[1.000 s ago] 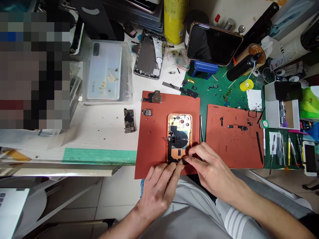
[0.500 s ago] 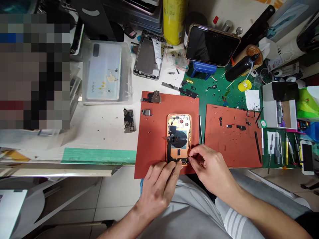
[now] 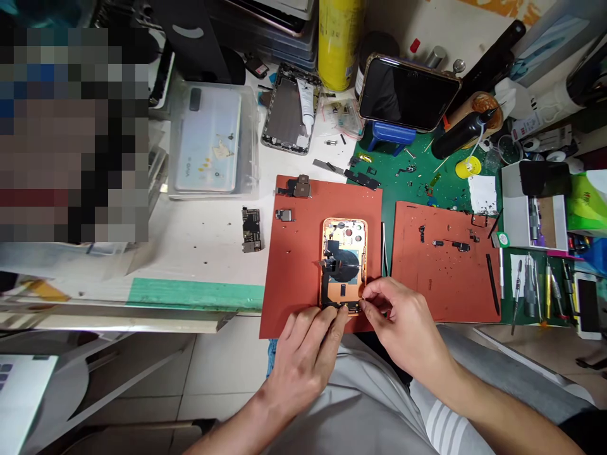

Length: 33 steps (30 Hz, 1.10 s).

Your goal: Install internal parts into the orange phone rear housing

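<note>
An opened orange phone housing lies upright in view on the left red mat, with a round black coil and dark flex cables inside. My left hand rests at the housing's bottom edge, fingers bent and pressed together, fingertips on the black part there; what they hold, if anything, is hidden. At the lower right corner my right hand has thumb and forefinger nearly touching in a pinch at the frame's edge. Anything between those fingertips is too small to make out.
Camera modules lie on the mat's upper left. A logic board is left of it. Tweezers lie between the mats. Small parts dot the right red mat. A phone leans on a blue stand.
The whole view has shifted slightly, so the bench items appear a little farther right. Both hands keep nearly the same pose at the housing.
</note>
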{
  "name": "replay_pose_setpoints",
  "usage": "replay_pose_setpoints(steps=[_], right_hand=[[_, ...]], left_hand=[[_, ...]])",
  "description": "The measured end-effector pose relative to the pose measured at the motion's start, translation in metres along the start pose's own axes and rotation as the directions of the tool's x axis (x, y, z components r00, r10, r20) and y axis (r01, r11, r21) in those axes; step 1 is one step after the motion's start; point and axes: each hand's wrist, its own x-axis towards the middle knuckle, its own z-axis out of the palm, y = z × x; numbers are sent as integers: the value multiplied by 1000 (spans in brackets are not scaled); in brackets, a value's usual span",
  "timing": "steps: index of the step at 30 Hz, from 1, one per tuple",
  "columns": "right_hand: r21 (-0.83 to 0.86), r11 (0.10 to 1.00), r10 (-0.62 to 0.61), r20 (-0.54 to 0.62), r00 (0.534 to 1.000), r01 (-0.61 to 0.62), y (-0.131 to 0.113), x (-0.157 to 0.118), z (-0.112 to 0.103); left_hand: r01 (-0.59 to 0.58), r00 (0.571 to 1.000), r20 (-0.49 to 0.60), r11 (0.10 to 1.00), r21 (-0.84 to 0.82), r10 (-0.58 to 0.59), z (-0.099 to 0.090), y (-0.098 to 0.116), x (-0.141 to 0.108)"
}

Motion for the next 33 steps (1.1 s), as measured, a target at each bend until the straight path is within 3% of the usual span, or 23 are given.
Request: replay_pose_setpoints(steps=[7, 13, 18, 24, 33], right_hand=[[34, 999, -39, -22, 999, 40, 4, -3, -1], [-2, 996, -90, -137, 986, 91, 1, -8, 0], [-16, 989, -149, -160, 976, 148, -15, 10, 7], [-6, 996, -91, -135, 987, 91, -25, 35, 17], [158, 987, 57, -93, 994, -41, -29, 38, 22]], left_hand=[[29, 1000, 9, 1000, 2, -29, 0, 3, -1], [133, 989, -67, 991, -6, -133, -11, -2, 1], [213, 972, -107, 977, 7, -211, -14, -9, 8], [201, 976, -87, 979, 26, -198, -12, -11, 11], [166, 983, -81, 986, 26, -163, -13, -13, 11]])
